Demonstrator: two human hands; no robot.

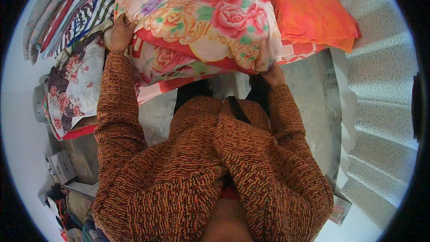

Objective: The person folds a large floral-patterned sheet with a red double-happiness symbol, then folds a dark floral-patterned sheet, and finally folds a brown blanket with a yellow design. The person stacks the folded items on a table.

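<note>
A plump pillow (179,22) with pink roses and yellow flowers on a pale ground lies in front of me at the top of the view. My left hand (122,33) grips its left edge, fingertips pointing away from me. At its near right corner, my right hand (274,75) is closed on the fabric, with some fingers hidden. Beneath the pillow, red-and-white patterned bedding (298,49) and more rose-printed cloth (165,59) show along the near edge. An orange pillow (309,11) lies just to the right.
Folded striped cloth (85,20) and other textiles are stacked at the far left, above a white-and-dark flowered cushion (76,85). A pale speckled curtain (376,94) hangs along the right. Grey floor (309,107) shows below the bedding. A white box (62,166) stands at the lower left.
</note>
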